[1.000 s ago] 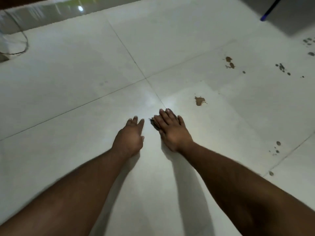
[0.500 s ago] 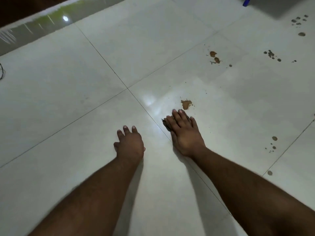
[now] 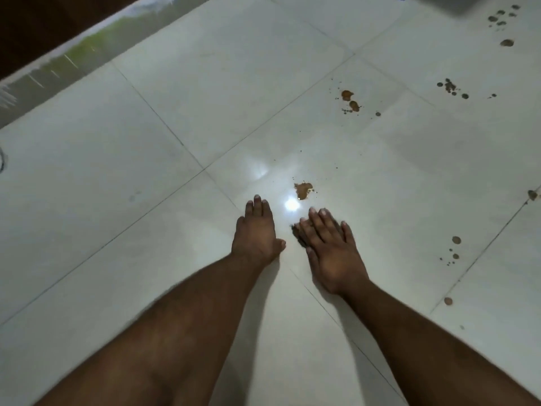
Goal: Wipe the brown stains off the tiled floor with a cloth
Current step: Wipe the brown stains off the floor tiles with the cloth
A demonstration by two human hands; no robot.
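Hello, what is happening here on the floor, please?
A person leans over a pale tiled floor with both hands flat on it. The right hand presses a dark cloth, mostly hidden under the fingers, just short of the nearest brown stain. The left hand rests empty beside it. That stain and several more spots farther off are not yet wiped.

The tiled floor (image 3: 366, 177) looks like glazed ceramic or polished stone, pale, smooth and glossy, with a bright lamp glare at 12 o'clock from the hands and thin dark grout lines. The brown stains (image 3: 303, 190) look wet and shiny, the nearest one slightly grainy at its edge. Under the right hand (image 3: 329, 247), a dark, matt, rough-looking cloth (image 3: 295, 230) barely shows. At 10 o'clock, dark brown wood (image 3: 44, 27).
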